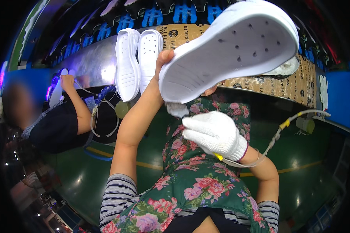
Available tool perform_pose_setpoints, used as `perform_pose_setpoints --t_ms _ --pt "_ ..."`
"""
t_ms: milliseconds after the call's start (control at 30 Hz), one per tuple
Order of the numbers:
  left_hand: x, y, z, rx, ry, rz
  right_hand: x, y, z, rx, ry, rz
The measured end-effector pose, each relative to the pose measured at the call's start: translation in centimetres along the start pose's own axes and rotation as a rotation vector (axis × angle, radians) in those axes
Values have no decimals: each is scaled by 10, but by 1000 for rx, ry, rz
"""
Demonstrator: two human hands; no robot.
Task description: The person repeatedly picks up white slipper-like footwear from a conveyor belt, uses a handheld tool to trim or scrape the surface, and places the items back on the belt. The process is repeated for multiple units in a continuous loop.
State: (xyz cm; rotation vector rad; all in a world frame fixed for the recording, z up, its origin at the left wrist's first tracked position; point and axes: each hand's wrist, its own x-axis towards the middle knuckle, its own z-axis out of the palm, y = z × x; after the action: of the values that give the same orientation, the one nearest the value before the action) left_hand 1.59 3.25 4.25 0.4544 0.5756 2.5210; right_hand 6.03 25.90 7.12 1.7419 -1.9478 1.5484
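A large white shoe sole (221,50) is raised and tilted in front of me, its inner face with small holes toward me. My left hand (165,59) is closed around its near end, the thumb on the edge and fingertips showing below. My right hand (214,132), in a white knit glove, is just below the sole, fingers pressed together. At its fingertips is a whitish, fuzzy-looking tuft (177,109) with a small dark part, close under the sole's lower edge. Whether the tuft touches the sole, I cannot tell.
Two white soles (128,66) lie on the metal bench at left. Printed cardboard (245,83) covers the bench, with a whitish round item (286,68) on it. A clear hose (276,136) loops by my right wrist. Blue racks (184,13) stand behind. A co-worker (62,116) is at left.
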Motion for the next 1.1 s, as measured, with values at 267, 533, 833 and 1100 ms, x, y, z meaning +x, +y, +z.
perform_pose_setpoints --t_ms 267,533,833,1100 --pt "15 1 -13 88 -87 145 16 3 -10 44 43 134" --pt "6 -1 -14 -39 -37 179 20 2 -9 222 57 279" --pt "-27 -45 5 -265 503 192 39 39 -68 -59 207 307" --pt "-33 -46 18 -160 495 173 42 41 -82 65 225 227"
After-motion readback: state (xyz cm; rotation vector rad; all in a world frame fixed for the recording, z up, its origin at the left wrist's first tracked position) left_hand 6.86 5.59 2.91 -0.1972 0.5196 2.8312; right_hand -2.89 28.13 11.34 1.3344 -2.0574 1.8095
